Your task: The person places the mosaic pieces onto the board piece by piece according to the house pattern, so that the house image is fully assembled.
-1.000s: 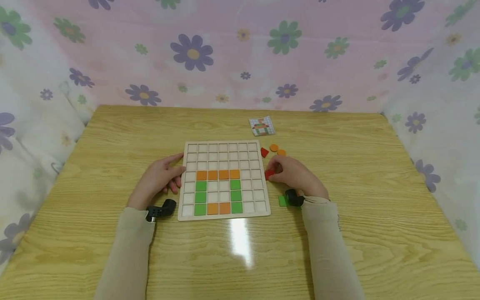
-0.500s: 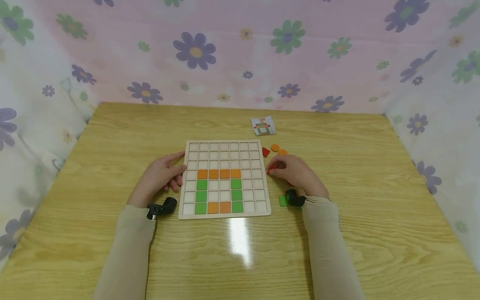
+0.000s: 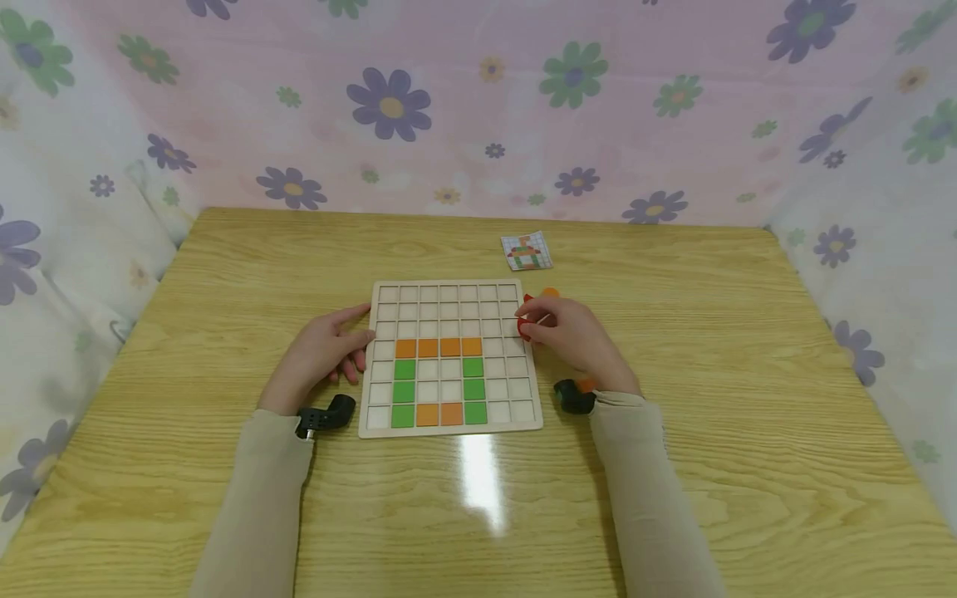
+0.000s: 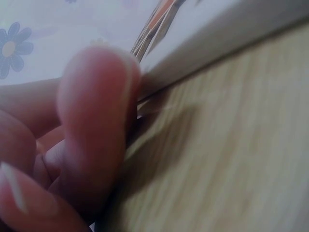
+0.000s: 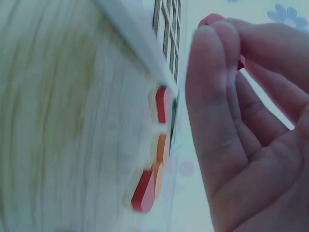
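Note:
My left hand [image 3: 317, 357] rests at the left edge of a wooden grid board [image 3: 438, 390], index finger stretched along its side and thumb at the rim. In the left wrist view a fingertip [image 4: 99, 82] is close beside the board's side wall. Over the board's right rim, my right hand [image 3: 571, 334] pinches a small red tile [image 3: 525, 330] between thumb and fingers. Most of that tile is covered by the fingers in the right wrist view. Orange tiles [image 3: 438, 348] form a row in the grid, with green tiles [image 3: 404, 391] in two columns below and two orange ones between their lower ends.
Right of the board lie loose red pieces [image 5: 163, 105] and orange discs [image 5: 162, 149], partly behind my right hand in the head view. A small printed pattern card [image 3: 527, 252] lies behind the board. Flowered cloth [image 3: 463, 108] hangs around the table.
My right hand has lifted the red tile from the table and carried it up and left to the board's right rim. The left hand stays at the board's edge.

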The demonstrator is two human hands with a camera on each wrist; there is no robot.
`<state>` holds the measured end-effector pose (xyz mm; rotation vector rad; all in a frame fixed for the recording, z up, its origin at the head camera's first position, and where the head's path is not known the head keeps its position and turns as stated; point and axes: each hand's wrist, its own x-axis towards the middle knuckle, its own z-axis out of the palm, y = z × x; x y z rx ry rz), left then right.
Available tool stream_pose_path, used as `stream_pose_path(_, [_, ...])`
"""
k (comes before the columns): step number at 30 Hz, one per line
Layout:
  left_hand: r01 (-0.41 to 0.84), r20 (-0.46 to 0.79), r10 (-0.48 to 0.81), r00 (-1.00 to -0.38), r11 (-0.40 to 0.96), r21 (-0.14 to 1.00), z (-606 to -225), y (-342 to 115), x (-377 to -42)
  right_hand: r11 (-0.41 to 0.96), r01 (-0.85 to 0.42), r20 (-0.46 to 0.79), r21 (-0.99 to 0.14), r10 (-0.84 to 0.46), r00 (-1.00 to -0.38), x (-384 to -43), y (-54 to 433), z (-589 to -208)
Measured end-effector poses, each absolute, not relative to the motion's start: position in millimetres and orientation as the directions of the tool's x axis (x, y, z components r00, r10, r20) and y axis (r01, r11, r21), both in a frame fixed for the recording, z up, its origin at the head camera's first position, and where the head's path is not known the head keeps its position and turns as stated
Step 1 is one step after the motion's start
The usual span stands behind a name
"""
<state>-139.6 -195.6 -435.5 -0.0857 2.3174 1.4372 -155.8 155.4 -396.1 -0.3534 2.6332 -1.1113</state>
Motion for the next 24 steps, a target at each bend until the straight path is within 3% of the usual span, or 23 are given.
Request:
stream_pose_path(5, [-0.270,-0.382,0.154,-0.911,0.479,0.835,-434.4,-196.1,-139.8,0.641,-0.170,-0.121,-0.748,-0.385,-0.915,-153.5,144.5,-393.4])
stream_pose_path(12, [-0.268,-0.379,0.159,-0.911,0.468,0.842,-435.2,-195.8,-139.9,0.604,-0.122,-0.145,-0.787,-0.373,-0.917,-154.8,127.9,-393.4])
stream_pose_path(24, [-0.281,-0.386,0.154,-0.910,0.456,0.845,-433.7,-196.5,-139.8,0.636,-0.192,-0.140,-0.748,-0.433,-0.890,-160.1,81.0,-390.2])
